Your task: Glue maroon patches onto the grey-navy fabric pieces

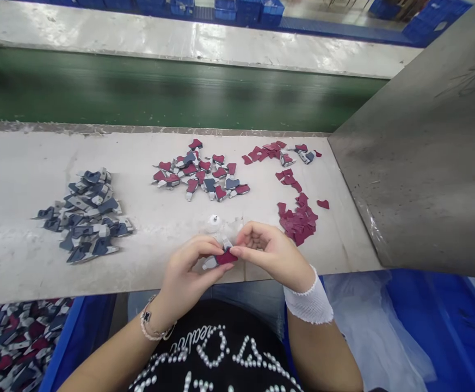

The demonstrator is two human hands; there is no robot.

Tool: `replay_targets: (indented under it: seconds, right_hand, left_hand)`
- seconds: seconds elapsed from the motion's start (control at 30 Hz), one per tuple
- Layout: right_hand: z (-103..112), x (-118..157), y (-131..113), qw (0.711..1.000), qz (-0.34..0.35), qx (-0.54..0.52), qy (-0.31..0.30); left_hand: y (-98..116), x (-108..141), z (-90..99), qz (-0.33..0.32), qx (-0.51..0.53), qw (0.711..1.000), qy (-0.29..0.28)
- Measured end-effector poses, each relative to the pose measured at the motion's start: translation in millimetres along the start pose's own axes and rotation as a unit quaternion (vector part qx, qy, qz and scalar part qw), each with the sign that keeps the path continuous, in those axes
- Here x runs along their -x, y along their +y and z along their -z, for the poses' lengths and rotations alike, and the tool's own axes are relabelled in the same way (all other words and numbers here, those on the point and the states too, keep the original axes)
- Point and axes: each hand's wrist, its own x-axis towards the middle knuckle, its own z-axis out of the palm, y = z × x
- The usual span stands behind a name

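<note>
Left hand (190, 267) and right hand (267, 253) pinch a maroon-and-grey fabric piece (226, 257) between them.
The piece sits left of the maroon scraps (298, 223) on the desk (25, 163). It looks light, soft and floppy, so a hold at its edges seems surest.

Top (216, 348): black, pearl-studded lettering, as I read it on my feed.
Left bracelet (151, 321): pale beads, dark charm.
Right cuff (308, 300): white, ruffled knit.
Trousers (245, 298): blue denim.
</note>
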Motion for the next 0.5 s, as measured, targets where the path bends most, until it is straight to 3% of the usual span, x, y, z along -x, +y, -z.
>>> replay_targets:
  seconds: [0.1,0.23,0.5]
  right_hand:
    - [-0.1,-0.9,0.7,0.999,0.012,-0.009,-0.032]
    - [-1.7,-0.4,-0.6,0.997,0.020,-0.008,-0.071]
    - [-4.7,11.5,-10.0,0.997,0.049,0.047,-0.049]
  left_hand:
    - [2.3,0.3,1.9,0.020,0.027,0.999,-0.003]
    - [5.6,-1.2,4.1,-0.014,0.010,1.000,-0.016]
    - [9.9,-0.7,3.9,-0.021,0.003,0.999,-0.024]
